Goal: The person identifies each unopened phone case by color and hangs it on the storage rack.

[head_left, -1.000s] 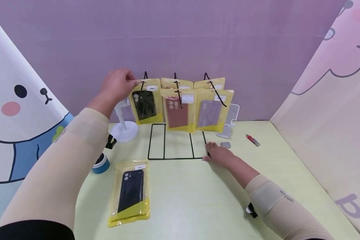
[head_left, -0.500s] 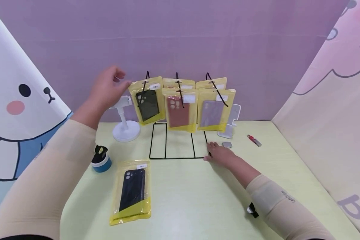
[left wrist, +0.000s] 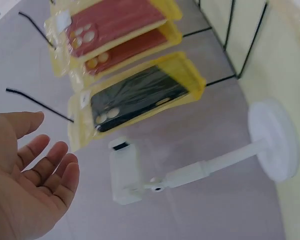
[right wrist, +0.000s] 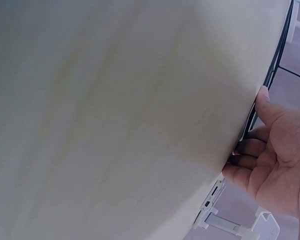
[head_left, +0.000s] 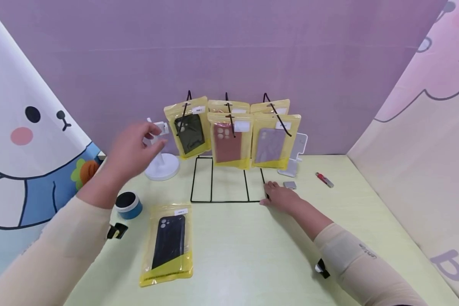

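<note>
Now | yellow-green table [head_left: 252, 255] | purple backdrop [head_left: 229, 51] | cartoon-print side curtains [head_left: 19, 127]

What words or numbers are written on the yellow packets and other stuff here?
No text here can be read.
White labels on the hanging yellow packets: blurred.
White label on the yellow packet lying on the table: too small.
Dark print on the right sleeve: too small to make out.
Right backdrop: only part of a big purple letter shows.
</note>
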Demonstrator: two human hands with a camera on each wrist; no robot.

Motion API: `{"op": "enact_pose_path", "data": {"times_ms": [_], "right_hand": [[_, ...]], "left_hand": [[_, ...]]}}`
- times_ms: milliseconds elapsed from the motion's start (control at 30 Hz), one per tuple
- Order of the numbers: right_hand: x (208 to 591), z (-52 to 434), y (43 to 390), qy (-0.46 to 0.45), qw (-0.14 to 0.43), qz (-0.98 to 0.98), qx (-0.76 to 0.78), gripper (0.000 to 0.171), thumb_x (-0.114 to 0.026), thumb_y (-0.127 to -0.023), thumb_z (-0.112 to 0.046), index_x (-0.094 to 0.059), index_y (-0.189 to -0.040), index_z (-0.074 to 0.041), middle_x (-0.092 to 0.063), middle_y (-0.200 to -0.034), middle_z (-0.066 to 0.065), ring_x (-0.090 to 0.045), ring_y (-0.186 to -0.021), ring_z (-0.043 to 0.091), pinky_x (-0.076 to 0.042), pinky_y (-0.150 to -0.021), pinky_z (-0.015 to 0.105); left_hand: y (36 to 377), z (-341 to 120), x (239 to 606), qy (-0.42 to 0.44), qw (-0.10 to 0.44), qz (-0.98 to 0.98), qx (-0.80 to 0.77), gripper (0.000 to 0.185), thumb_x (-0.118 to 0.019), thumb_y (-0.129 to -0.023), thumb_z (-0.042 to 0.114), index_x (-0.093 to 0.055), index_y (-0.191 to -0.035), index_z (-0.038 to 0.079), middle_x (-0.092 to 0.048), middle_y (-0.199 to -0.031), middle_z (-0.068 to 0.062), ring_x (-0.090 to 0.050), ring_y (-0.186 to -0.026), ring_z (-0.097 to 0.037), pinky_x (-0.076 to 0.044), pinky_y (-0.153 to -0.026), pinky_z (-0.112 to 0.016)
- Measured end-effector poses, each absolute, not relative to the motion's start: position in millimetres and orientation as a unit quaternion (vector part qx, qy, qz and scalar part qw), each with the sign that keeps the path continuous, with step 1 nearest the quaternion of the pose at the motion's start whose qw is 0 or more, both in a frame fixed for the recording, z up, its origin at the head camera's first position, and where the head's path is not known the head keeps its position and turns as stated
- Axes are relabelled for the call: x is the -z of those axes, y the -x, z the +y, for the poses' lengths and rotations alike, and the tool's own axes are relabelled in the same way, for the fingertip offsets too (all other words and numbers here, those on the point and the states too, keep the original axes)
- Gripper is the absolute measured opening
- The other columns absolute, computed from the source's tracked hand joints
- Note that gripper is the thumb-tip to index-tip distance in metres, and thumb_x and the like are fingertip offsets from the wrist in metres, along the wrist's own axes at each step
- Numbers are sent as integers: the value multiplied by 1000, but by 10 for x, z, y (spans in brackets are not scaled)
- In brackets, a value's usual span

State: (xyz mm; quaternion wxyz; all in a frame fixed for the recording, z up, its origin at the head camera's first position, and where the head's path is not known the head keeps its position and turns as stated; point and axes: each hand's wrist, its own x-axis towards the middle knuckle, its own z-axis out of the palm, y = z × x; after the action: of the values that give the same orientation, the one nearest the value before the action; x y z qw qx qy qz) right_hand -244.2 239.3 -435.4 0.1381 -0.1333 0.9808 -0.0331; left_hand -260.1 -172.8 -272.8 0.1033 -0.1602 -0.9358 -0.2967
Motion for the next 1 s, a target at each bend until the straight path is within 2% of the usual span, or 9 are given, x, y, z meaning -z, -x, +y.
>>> {"op": "enact_pose_path", "data": {"times_ms": [133, 267, 433, 567, 767, 867, 1000], "right_hand": [[4347, 2398, 2446, 125, 146, 981, 31, 73, -51, -100, -46, -32, -150, 4, -29, -156, 28, -27, -145, 43, -37, -109, 57], [4358, 2406, 2454, 124, 148, 981, 27, 73, -50, -100, -46, -32, -151, 3, -29, -156, 27, -26, -145, 42, -36, -110, 57], [4361, 2400, 2453, 131, 144, 980, 28, 73, -50, -100, -46, -32, -150, 4, -30, -156, 28, -27, -145, 43, -36, -110, 56], [4348, 2385, 2447, 138, 142, 980, 24, 73, -50, -100, -45, -33, -149, 6, -31, -155, 28, -28, -144, 43, -37, -109, 56], [4340, 2387, 2451, 140, 139, 980, 16, 73, -50, -100, -46, -33, -149, 5, -31, -155, 28, -28, -144, 43, -38, -108, 56], [4343, 2388, 2456, 139, 141, 980, 19, 73, -50, -100, -46, -33, -149, 5, -31, -155, 28, -28, -144, 43, -37, -109, 56], [4342, 2388, 2454, 140, 141, 980, 24, 74, -51, -99, -46, -33, -149, 5, -31, -155, 28, -28, -144, 43, -37, -109, 57]], "left_hand": [[2531, -1723, 2898, 165, 67, -942, 283, 41, -59, -97, 41, -57, -123, 10, -60, -119, -11, -56, -109, -32, -52, -88, -51], [2492, -1687, 3079, 175, -6, -953, 246, 38, -59, -97, 42, -59, -121, 13, -62, -118, -9, -58, -109, -31, -53, -88, -50], [2467, -1652, 3378, 225, -60, -952, 200, 36, -62, -96, 34, -61, -122, 10, -65, -120, -10, -61, -110, -31, -52, -91, -50], [2427, -1643, 3613, 257, -92, -948, 163, 39, -64, -96, 29, -60, -127, 6, -64, -126, -13, -60, -115, -33, -49, -96, -51], [2362, -1634, 3836, 252, -159, -948, 111, 52, -64, -95, 30, -52, -138, 4, -54, -140, -18, -50, -129, -39, -40, -106, -55], [2330, -1636, 3916, 243, -170, -952, 79, 56, -65, -94, 32, -49, -139, 3, -54, -138, -20, -52, -125, -39, -42, -103, -55], [2312, -1641, 4011, 231, -176, -956, 37, 57, -68, -91, 35, -51, -135, 3, -59, -127, -18, -58, -110, -35, -49, -92, -52]]}}
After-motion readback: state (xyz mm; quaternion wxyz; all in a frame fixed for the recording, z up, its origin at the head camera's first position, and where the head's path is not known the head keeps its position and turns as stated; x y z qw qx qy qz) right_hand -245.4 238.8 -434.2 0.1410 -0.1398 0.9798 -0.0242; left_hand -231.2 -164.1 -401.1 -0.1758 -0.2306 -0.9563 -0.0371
